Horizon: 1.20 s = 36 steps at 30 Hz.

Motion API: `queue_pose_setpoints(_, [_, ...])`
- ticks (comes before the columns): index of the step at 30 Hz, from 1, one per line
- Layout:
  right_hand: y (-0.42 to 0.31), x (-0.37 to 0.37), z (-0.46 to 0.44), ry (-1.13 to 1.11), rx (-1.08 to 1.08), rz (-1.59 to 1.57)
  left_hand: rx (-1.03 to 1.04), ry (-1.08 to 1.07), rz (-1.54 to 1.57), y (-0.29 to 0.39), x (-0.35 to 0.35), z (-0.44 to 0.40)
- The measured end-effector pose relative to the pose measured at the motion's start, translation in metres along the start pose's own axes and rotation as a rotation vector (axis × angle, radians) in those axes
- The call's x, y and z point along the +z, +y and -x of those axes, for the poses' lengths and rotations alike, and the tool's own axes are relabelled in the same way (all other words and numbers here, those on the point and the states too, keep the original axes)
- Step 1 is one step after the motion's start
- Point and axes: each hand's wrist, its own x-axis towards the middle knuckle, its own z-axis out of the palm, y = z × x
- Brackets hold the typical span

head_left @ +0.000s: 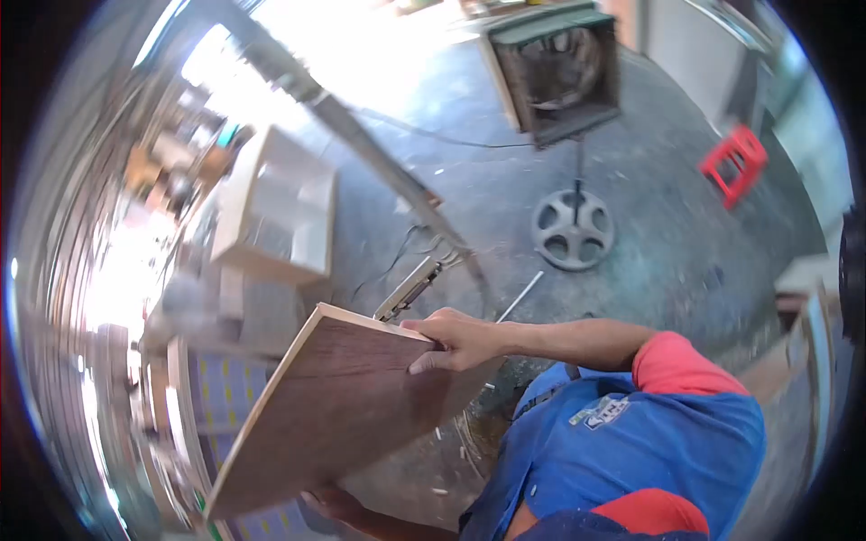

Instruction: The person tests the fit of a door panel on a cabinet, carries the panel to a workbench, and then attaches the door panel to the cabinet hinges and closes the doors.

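A large flat wooden panel [334,406] with a reddish-brown face and pale edges is held tilted in front of my body. On its upper edge my right hand [460,338] is closed, with the thumb on the brown face and the fingers over the edge. My left hand [329,505] holds the panel at its lower edge, its fingers partly hidden by the panel. Just beyond the upper edge, near my right hand, is a narrow metal fitting [408,288].
A pale open box [280,212] stands beyond the panel. A slanting pole [361,135] crosses the view. Farther off are a dark box-like unit [559,77], a grey spoked round base [574,230] and a red stool [735,165]. A cable and white scraps lie on the floor.
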Motion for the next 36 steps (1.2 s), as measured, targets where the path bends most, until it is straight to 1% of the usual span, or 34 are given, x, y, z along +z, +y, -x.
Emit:
queue_pose_setpoints(1, [0.001,-0.007,0.004,-0.004,0.01,-0.042,-0.023,0.062,0.32,0.004,0.02,-0.001])
queue_pose_setpoints(2, [0.005,-0.012,0.01,0.047,0.026,-0.024,-0.065,0.021,0.439,0.031,0.037,-0.004])
queue_pose_setpoints(4, [0.018,-0.021,0.038,0.306,-0.107,-0.131,-0.141,-0.195,0.604,0.108,0.056,-0.01])
queue_pose_setpoints(6, [0.038,-0.036,0.067,0.45,0.133,-0.368,-0.152,-0.412,0.729,0.169,0.074,-0.011])
queue_pose_setpoints(7, [0.045,-0.047,0.078,0.561,0.128,-0.382,-0.143,-0.497,0.778,0.196,0.089,-0.012])
queue_pose_setpoints(8, [0.049,-0.056,0.09,0.668,0.122,-0.398,-0.162,-0.536,0.83,0.205,0.105,-0.007])
queue_pose_setpoints(9, [0.054,-0.069,0.102,0.68,0.123,-0.39,-0.182,-0.573,0.88,0.209,0.125,0.0])
queue_pose_setpoints(11, [0.06,-0.092,0.125,0.898,0.139,-0.431,-0.067,-0.458,0.783,0.217,0.166,0.016])
queue_pose_setpoints(12, [0.062,-0.099,0.141,0.914,0.123,-0.427,-0.048,-0.467,0.793,0.241,0.175,0.02])
queue_pose_setpoints(14, [0.063,-0.12,0.171,1.08,0.027,-0.409,0.193,-0.516,0.811,0.3,0.19,0.024])
queue_pose_setpoints(15, [0.058,-0.132,0.187,1.099,0.0,-0.403,0.221,-0.523,0.827,0.319,0.196,0.028])
queue_pose_setpoints(17, [0.037,-0.154,0.225,1.144,0.074,-0.407,0.187,-0.594,0.967,0.355,0.209,0.044])
queue_pose_setpoints(18, [0.024,-0.167,0.24,1.165,0.07,-0.408,0.198,-0.613,0.971,0.372,0.215,0.049])
queue_pose_setpoints(20, [-0.006,-0.203,0.275,1.214,0.125,-0.264,0.067,-0.613,1.092,0.41,0.229,0.063])
queue_pose_setpoints(21, [-0.028,-0.219,0.289,1.234,0.127,-0.269,0.073,-0.633,1.09,0.43,0.236,0.07])
queue_pose_setpoints(23, [-0.065,-0.257,0.318,1.324,0.046,0.043,0.053,-0.656,1.088,0.477,0.253,0.087])
queue_pose_setpoints(24, [-0.061,-0.278,0.344,1.349,0.05,0.043,0.06,-0.681,1.089,0.503,0.263,0.097])
queue_pose_setpoints(26, [-0.05,-0.318,0.395,1.452,0.021,0.195,0.003,-0.735,1.144,0.557,0.288,0.122])
queue_pose_setpoints(27, [-0.057,-0.325,0.413,1.56,0.139,0.198,0.014,-0.76,1.149,0.582,0.3,0.135])
queue_pose_setpoints(28, [-0.054,-0.329,0.432,1.584,0.143,0.199,-0.015,-0.753,1.121,0.606,0.31,0.148])
queue_pose_setpoints(29, [-0.048,-0.336,0.452,1.652,0.203,0.213,-0.048,-0.739,1.1,0.629,0.321,0.16])
queue_pose_setpoints(30, [-0.051,-0.347,0.466,1.712,0.262,0.234,-0.05,-0.749,1.113,0.653,0.331,0.171])
queue_pose_setpoints(31, [-0.058,-0.362,0.478,1.714,0.261,0.256,-0.082,-0.78,1.16,0.677,0.341,0.182])
queue_pose_setpoints(33, [-0.096,-0.398,0.487,1.806,0.054,0.647,-0.14,-0.79,1.214,0.726,0.357,0.205])
queue_pose_setpoints(35, [-0.168,-0.442,0.477,1.873,-0.06,0.835,-0.094,-0.901,1.167,0.765,0.369,0.219])
queue_pose_setpoints(36, [-0.199,-0.468,0.472,1.819,-0.132,1.019,-0.126,-0.874,1.178,0.78,0.38,0.228])
